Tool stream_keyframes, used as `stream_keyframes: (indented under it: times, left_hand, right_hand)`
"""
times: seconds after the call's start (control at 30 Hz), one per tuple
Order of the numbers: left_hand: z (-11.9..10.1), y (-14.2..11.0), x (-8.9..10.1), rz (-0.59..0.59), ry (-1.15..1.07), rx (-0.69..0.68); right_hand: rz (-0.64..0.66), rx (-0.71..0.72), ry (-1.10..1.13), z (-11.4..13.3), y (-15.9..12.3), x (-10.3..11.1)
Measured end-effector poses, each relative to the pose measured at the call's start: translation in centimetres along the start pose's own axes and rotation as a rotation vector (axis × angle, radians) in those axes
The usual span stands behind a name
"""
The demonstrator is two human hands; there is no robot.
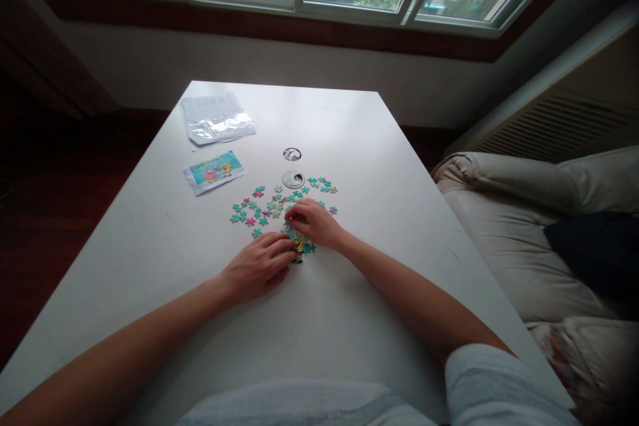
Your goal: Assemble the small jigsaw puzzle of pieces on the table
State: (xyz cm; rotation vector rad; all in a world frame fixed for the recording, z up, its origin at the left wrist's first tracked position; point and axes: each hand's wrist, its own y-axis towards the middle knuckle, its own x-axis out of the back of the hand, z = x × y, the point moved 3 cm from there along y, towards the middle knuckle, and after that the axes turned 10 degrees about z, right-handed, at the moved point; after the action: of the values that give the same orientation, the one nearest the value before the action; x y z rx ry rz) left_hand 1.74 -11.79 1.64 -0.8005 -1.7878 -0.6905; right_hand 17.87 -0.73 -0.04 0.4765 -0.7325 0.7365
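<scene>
My left hand point(259, 265) lies on the table with its fingers stretched out, the fingertips touching a small cluster of jigsaw pieces point(298, 239) with yellow and green print. Just beyond that cluster, my right hand point(317, 221) is bent down with thumb and index finger pinched. A small jigsaw piece seems to be between them, mostly hidden by the fingers. Loose jigsaw pieces point(243, 213), mainly teal and pink, are scattered to the left and beyond both hands. More of these pieces point(322, 184) lie beyond my right hand. Both hands partly cover the cluster.
A picture card point(214, 173) with cartoon figures lies at the left, with a clear plastic packet point(219, 118) behind it. A round metal lid point(293, 179) and a shiny disc point(292, 154) lie beyond the pieces. A sofa point(479, 226) stands right of the white table point(150, 259).
</scene>
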Motion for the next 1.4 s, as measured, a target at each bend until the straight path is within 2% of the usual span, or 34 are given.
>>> stream_keyframes:
  times: [0.63, 1.03, 1.27, 1.4]
  left_hand:
    - [0.0, -0.1, 0.0, 0.016, -0.008, 0.003]
    - [0.0, 0.0, 0.1, 0.015, -0.004, 0.000]
    - [-0.1, 0.0, 0.2, 0.008, -0.009, 0.009]
    - [-0.1, -0.1, 0.2, 0.031, 0.004, 0.009]
  right_hand:
    - [0.029, 0.106, -0.123, 0.1, -0.3, 0.2]
    - [0.073, 0.077, -0.226, 0.4, -0.2, 0.1]
    - [0.046, 0.113, -0.241, -0.1, -0.3, 0.0]
    - [-0.036, 0.100, -0.207, -0.7, -0.4, 0.6]
